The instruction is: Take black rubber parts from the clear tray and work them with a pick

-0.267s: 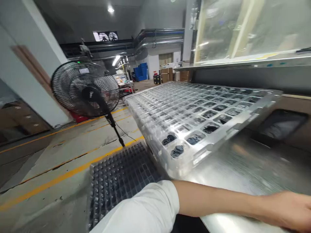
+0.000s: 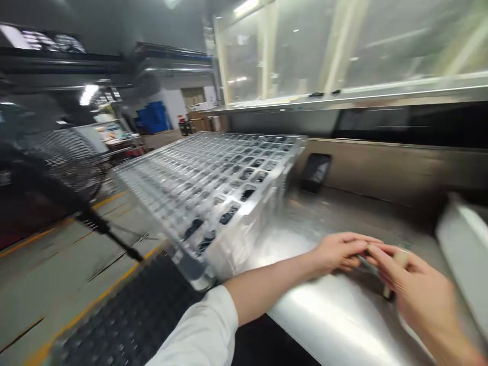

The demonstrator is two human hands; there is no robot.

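My left hand (image 2: pixel 343 251) reaches across a shiny metal worktable (image 2: pixel 328 320), fingers drawn together at their tips. My right hand (image 2: pixel 415 295) meets it from the right, fingers curled around a small pale cylindrical object (image 2: pixel 396 264) that is smeared by motion. Both hands touch near a thin dark item between them that I cannot make out. A stack of clear plastic trays (image 2: pixel 213 188), with small dark round parts in some pockets, lies to the left of the hands.
A black pocketed tray (image 2: pixel 129 320) sits low beside the table's left end. A standing fan (image 2: pixel 61 168) is on the floor at left, over yellow floor lines. A pale blurred box edge (image 2: pixel 465 239) sits at right. A dark recess (image 2: pixel 315 172) marks the back panel.
The view has swung right. My left hand has come into fuller view, and my right hand has entered and met it over the table. The trays now lie further left.
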